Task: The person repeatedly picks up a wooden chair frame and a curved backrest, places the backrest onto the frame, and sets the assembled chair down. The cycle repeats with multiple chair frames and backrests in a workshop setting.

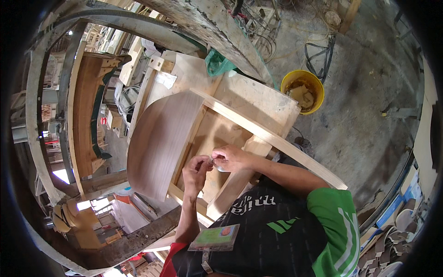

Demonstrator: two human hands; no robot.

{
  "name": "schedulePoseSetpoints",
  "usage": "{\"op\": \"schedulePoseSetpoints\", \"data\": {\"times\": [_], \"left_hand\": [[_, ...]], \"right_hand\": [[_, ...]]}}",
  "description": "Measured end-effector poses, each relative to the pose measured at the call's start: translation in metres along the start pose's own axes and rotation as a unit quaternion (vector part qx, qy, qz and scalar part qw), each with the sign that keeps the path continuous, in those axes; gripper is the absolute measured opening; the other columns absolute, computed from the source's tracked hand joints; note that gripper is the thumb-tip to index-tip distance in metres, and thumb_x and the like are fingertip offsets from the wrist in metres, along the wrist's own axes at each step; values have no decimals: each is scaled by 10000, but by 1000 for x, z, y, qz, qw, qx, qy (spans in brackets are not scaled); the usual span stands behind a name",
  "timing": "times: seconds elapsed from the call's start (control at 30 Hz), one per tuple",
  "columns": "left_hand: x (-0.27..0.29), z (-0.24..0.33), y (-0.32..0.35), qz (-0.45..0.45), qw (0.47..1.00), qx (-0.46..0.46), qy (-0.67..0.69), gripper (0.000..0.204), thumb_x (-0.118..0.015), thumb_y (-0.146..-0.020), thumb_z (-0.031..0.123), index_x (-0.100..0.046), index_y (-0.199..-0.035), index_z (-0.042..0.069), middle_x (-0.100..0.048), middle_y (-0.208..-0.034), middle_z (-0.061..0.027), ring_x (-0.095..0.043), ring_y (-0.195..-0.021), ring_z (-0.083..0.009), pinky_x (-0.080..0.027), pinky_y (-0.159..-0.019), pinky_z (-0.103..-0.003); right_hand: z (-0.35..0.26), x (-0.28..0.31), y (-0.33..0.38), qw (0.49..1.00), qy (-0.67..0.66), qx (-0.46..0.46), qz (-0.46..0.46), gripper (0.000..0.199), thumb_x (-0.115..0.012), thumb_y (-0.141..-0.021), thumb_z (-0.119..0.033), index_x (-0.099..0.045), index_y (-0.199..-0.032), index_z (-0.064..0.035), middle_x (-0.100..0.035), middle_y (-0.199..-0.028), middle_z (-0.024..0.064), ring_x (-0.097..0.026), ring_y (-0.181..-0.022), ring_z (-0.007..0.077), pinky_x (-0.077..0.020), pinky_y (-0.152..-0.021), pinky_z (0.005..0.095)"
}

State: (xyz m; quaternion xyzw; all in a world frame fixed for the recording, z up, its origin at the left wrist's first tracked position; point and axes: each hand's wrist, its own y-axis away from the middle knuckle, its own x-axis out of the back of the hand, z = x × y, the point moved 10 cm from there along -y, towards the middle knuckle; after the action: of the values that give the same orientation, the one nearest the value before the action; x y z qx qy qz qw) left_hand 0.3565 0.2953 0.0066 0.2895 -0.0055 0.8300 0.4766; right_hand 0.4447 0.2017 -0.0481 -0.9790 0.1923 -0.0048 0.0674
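Note:
My left hand (197, 171) and my right hand (230, 158) meet above a wooden frame, fingertips closed and almost touching. A small whitish piece (221, 169) shows under the right fingers; its kind is too small to tell. What the left fingertips pinch is hidden. Just left of my hands lies a curved brown wood-grain panel (159, 138), joined along its straight edge to the frame's pale rail (187, 147). A long pale wooden bar (272, 138) slants from the panel's far corner to beside my right elbow. Another thick bar (230, 193) lies under my right wrist.
The frame rests on a light wooden worktop (258, 99). A yellow bucket (318, 90) with scraps inside stands beyond its right corner. Green plastic (218, 63) lies at the far edge beneath a worn beam (221, 32). A curved wooden piece (83, 115) stands at left.

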Motion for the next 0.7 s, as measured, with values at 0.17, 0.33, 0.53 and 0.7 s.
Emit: {"op": "schedulePoseSetpoints", "data": {"times": [0.17, 0.33, 0.53, 0.7], "left_hand": [[-4, 7, 0, -35, 987, -7, -156, 128, -688, -961, 58, -744, -1063, 5, -750, -889, -92, -706, -748, -129, -580, -691, -291], [-16, 1, -12, -24, 976, -54, -210, 114, -650, -971, 54, -720, -1041, -2, -742, -882, -80, -706, -766, -126, -573, -694, -289], [34, -79, -87, 148, 983, 65, 85, 205, -601, -1025, 202, -692, -952, 34, -649, -841, -11, -635, -762, -121, -521, -679, -287], [16, -31, -163, 194, 966, -26, 167, 178, -623, -1016, 205, -668, -956, 44, -598, -794, -7, -587, -712, -108, -495, -639, -271]], "right_hand": [[-10, 8, 2, 995, 36, 62, 67, 87, -618, -900, -100, -590, -929, -23, -652, -804, 199, -653, -739, 405, -501, -657, 483], [-19, 12, 10, 986, 79, 105, 103, 90, -618, -870, -68, -560, -912, -14, -605, -803, 186, -628, -743, 395, -501, -659, 471], [-27, -25, 28, 963, 199, 183, -3, 136, -628, -912, -145, -561, -935, -30, -636, -859, 180, -657, -779, 398, -530, -696, 504], [-23, 3, 14, 975, 157, 125, 91, 128, -593, -968, -154, -584, -960, -27, -637, -868, 183, -665, -815, 400, -530, -729, 502]]}}
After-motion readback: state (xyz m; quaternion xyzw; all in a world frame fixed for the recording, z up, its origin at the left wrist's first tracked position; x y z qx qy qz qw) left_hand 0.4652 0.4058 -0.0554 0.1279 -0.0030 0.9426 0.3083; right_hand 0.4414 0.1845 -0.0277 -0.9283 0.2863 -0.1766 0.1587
